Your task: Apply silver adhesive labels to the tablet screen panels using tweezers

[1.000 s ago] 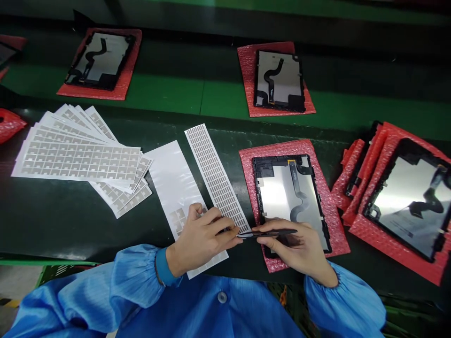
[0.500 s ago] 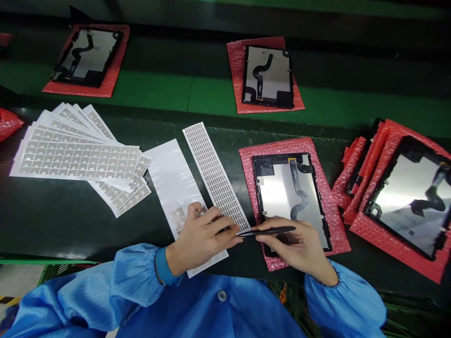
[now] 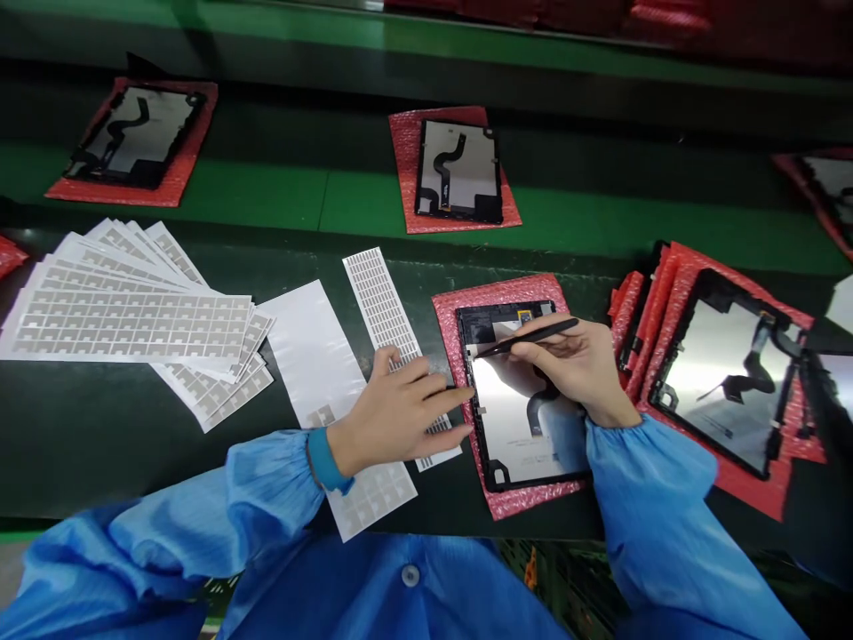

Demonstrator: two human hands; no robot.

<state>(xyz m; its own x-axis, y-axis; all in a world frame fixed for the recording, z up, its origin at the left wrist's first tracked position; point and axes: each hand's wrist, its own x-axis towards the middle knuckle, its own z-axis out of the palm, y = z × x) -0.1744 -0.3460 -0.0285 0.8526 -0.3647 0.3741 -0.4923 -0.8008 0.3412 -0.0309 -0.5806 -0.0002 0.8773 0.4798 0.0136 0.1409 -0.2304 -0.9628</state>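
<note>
My right hand (image 3: 579,369) grips black tweezers (image 3: 541,332), their tip at the upper left edge of a display panel (image 3: 510,444). The panel has a black frame, a silvery back and a dark flex cable, and rests on a pink bubble-wrap bag (image 3: 445,311). My left hand (image 3: 400,413) is open, fingers stretched and apart, reaching to the panel's left edge. Beneath it lie a narrow sheet of small grey stickers (image 3: 374,289) and a white backing sheet (image 3: 310,333) with larger grey stickers on it. Whatever sits at the tweezers' tip is too small to make out.
Fanned sticker sheets (image 3: 133,324) lie at the left. Another panel (image 3: 726,373) rests on stacked pink bags at the right. Two more bagged panels, one left (image 3: 137,133) and one central (image 3: 459,169), lie on the green strip behind. A blurred dark shape (image 3: 826,436) enters at the right edge.
My right hand has brought the tweezers from the narrow sheet's lower end up to the panel's upper left edge. My left fingers have spread and moved towards the panel. The view has shifted.
</note>
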